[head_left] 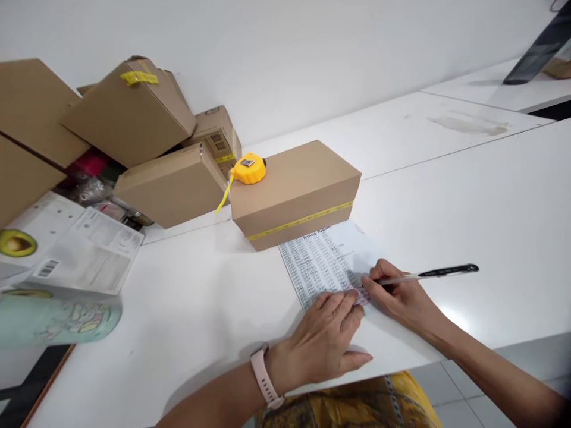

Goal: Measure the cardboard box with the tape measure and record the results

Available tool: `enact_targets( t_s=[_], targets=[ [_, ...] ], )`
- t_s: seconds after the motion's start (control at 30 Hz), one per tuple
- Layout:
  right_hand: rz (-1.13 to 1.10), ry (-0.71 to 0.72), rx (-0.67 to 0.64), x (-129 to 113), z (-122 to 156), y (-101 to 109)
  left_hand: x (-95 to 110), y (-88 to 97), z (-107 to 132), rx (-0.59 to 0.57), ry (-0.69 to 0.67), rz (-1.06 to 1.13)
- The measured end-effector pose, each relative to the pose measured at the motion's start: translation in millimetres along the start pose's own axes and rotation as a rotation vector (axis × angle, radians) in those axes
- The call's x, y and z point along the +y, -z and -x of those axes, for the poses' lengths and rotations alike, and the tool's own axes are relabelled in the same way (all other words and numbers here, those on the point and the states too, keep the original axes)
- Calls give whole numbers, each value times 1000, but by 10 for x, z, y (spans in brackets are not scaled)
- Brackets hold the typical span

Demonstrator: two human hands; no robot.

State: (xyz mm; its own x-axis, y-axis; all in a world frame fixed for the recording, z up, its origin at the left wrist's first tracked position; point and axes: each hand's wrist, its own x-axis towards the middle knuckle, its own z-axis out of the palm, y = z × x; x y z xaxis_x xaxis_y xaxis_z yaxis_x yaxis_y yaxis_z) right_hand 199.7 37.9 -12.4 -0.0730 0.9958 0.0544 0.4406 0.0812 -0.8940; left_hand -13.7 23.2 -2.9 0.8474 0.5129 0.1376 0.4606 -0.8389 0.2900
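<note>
My right hand (397, 291) grips a pen (439, 272), its tip end down at the printed sheet (312, 267). Lying flat across the sheet's near edge is my left hand (328, 333), fingers stretched out, with a pink wristband on the wrist. Columns of small text fill the sheet, and a purplish stamp mark shows beside my fingertips. The sheet's far edge is tucked under or behind a cardboard box (294, 196). On top of that box sits a yellow tape measure (248, 169), a bit of its tape hanging over the left side.
More cardboard boxes (134, 113) are piled at the left against the wall. Nearer on that side are a white carton with an avocado picture (89, 249) and a mint-green bottle (62, 318). A dark cylindrical object (539, 44) stands at the far right of the white table (446, 208).
</note>
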Motion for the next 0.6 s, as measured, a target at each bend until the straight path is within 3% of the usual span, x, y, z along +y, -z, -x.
enact_targets(
  t_s=[0.6],
  targets=[
    [58, 42, -20, 30, 13, -4, 10, -18, -12, 12, -30, -1]
  ],
)
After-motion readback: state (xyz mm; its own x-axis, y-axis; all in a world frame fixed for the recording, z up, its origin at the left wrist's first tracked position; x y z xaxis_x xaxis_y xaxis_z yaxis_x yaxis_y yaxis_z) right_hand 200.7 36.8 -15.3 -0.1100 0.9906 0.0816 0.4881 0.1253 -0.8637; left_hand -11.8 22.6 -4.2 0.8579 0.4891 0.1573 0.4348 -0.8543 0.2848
